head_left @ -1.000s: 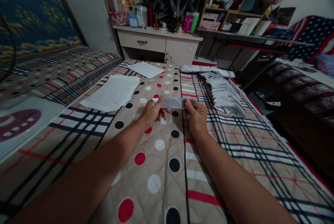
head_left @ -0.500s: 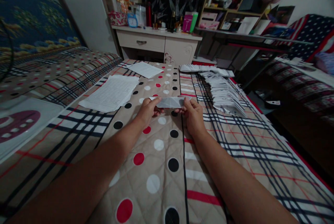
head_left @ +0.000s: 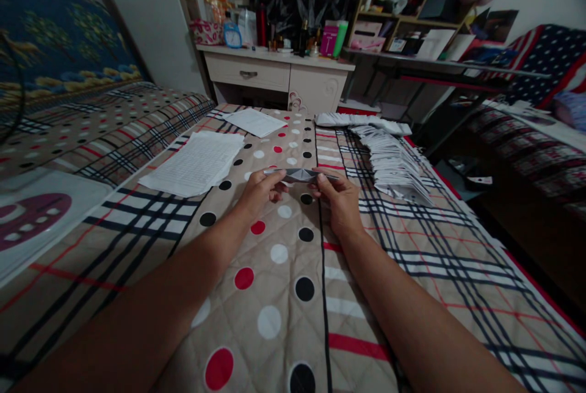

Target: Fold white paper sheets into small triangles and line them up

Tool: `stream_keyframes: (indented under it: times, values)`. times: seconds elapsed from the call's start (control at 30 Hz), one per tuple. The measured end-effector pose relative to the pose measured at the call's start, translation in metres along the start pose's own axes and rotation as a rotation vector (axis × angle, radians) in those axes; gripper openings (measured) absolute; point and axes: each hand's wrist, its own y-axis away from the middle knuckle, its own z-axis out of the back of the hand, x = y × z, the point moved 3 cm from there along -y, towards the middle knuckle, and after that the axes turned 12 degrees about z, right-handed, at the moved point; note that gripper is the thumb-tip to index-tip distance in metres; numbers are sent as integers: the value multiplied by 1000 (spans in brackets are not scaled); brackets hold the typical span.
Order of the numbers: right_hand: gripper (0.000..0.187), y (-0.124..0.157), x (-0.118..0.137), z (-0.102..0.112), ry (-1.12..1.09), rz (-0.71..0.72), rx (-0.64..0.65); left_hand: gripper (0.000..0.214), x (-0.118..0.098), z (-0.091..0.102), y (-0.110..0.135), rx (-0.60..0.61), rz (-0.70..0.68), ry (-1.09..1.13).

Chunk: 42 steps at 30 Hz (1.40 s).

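Between my two hands is a narrow strip of folded paper (head_left: 301,175), grey-white with crease lines meeting near its middle. My left hand (head_left: 265,187) pinches its left end between thumb and fingers. At the right end, my right hand (head_left: 337,193) grips it with the thumb on top. The paper is held a little above the quilt (head_left: 270,283). To the right of my right hand lies a long row of folded papers (head_left: 394,164), packed close together. Left of my left hand rests a stack of printed sheets (head_left: 195,161).
More sheets (head_left: 254,122) lie farther back on the bed. Another row of folded paper (head_left: 361,121) runs along the far right. Beyond the bed stands a white dresser (head_left: 247,72) with bottles and a blue clock (head_left: 232,35). A clear plastic-looking bag (head_left: 46,210) sits at left.
The folded paper has tilted and now looks narrower, with its creased middle bulging. My right thumb has shifted slightly, and both hands still hold the ends.
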Motion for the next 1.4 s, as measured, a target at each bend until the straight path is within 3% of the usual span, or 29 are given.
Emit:
stream_keyframes:
  times: [0.17,0.3,0.5,0.67,0.83,1.13,1.23,1.4]
  values:
    - [32,-1,-4,0,32,-32,26,38,-2,-1,1,-18,-39,-80]
    - [29,-2,-10,0,153,-24,24,49,-3,-2,-1,-75,-103,-382]
    - [19,-3,-4,2,436,108,14,46,-8,-2,2,-226,-227,-787]
    - [17,-3,1,3,580,160,45,44,-8,-10,7,-148,-278,-866]
    - [17,-1,4,-1,627,196,113,43,-4,-16,8,-166,-375,-1000]
    - [19,4,-1,-10,544,293,254,27,-4,5,5,-468,-293,-938]
    - [22,4,0,-8,696,302,250,22,-6,5,8,-486,-293,-965]
    - [18,3,7,-1,1005,232,197,19,-10,-2,13,-413,-391,-1080]
